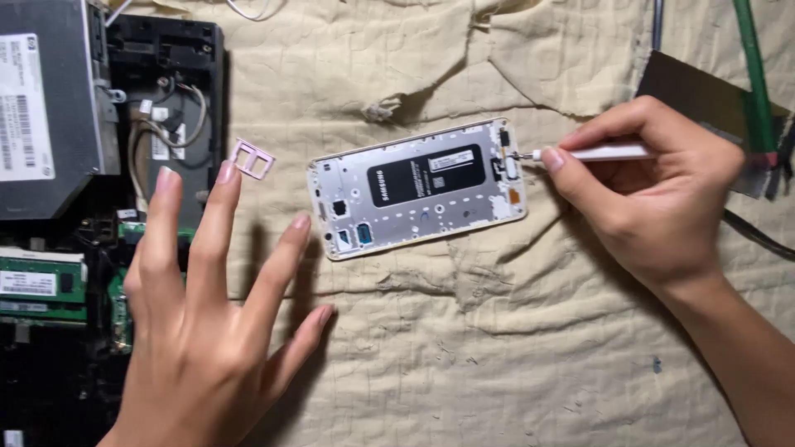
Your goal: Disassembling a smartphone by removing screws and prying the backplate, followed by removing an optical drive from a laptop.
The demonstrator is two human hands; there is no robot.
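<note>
Opened phone on a cloth-covered surface.
Right hand fingers pinch a white screwdriver at its edge; left hand hovers, fingers spread.

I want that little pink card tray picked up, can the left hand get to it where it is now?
Probably yes. The left hand is open with fingers spread, its fingertips just short of the pink tray, which lies alone on the cloth with nothing between them.

The left hand hovers flat, fingers spread and pointing away, holding nothing; the right hand reaches in from the right, fingertips pinched together in a pen-like grip
</note>
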